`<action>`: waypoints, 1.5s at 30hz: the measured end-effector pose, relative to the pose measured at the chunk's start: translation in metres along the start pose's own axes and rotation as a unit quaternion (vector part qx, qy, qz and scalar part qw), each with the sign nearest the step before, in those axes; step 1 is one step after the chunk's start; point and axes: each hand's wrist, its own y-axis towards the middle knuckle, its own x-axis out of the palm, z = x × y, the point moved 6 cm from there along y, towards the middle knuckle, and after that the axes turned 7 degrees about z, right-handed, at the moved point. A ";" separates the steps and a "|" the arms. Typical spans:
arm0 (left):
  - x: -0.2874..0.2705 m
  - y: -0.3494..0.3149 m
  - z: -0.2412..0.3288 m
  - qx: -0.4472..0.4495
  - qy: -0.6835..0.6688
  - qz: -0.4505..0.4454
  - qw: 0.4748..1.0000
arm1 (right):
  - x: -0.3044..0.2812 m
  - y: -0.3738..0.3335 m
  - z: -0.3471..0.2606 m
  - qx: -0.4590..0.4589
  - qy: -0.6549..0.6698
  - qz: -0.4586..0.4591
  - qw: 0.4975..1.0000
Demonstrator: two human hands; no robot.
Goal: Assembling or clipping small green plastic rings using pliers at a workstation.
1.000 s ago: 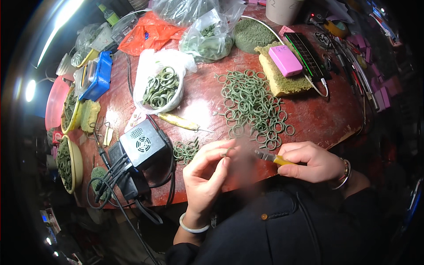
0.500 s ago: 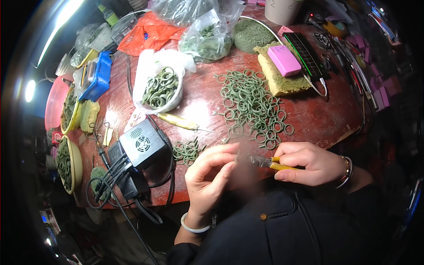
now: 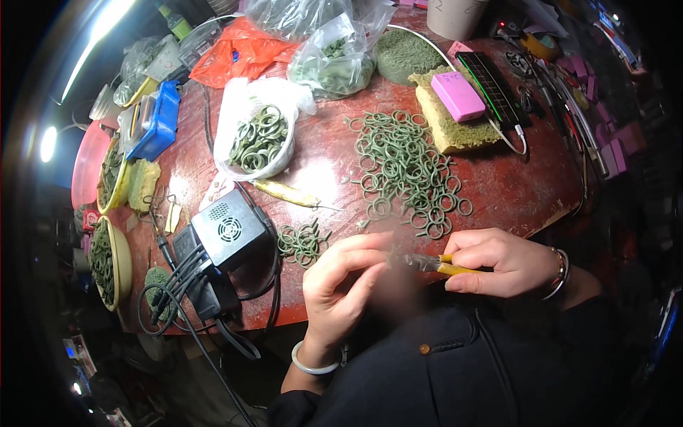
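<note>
Head view: vs a sec ago, left hand [image 3: 341,292] is closing in w/ fingers pinching something too blurred to tell, right hand [image 3: 501,260] is gripping yellow pliers [image 3: 445,265] whose tip is meeting it, just below ring pile [image 3: 409,171] on table [image 3: 512,192], so work's ongoing.

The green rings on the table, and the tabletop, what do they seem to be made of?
The green rings look like carved stone, perhaps jade: dull, mottled grey-green and matt, so probably unpolished; plastic cannot be excluded. The tabletop seems to be wood with a glossy reddish-brown lacquer: it reflects light, and its front edge looks chipped.
</note>
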 end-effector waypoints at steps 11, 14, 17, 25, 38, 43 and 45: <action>-0.003 0.000 0.001 0.010 0.010 0.035 0.999 | -0.006 0.004 0.000 -0.027 -0.010 -0.007 1.000; -0.005 -0.002 -0.001 -0.047 -0.029 0.099 0.994 | -0.010 0.007 -0.003 -0.043 -0.011 0.030 0.999; -0.003 -0.002 0.003 0.014 0.037 0.076 0.996 | -0.006 0.018 -0.004 -0.050 -0.059 0.103 0.992; 0.012 -0.001 0.027 0.167 0.198 0.064 0.964 | 0.011 0.041 -0.018 -0.098 -0.132 0.225 0.960; 0.004 0.001 0.008 0.026 0.058 0.012 0.998 | 0.007 0.036 -0.036 -0.156 -0.250 0.252 0.922; -0.002 -0.006 -0.007 -0.082 -0.103 0.042 0.990 | -0.005 0.028 -0.018 -0.090 -0.140 0.179 0.970; -0.009 -0.007 -0.013 -0.091 -0.161 0.058 0.981 | -0.006 0.019 -0.016 -0.080 -0.133 0.146 0.977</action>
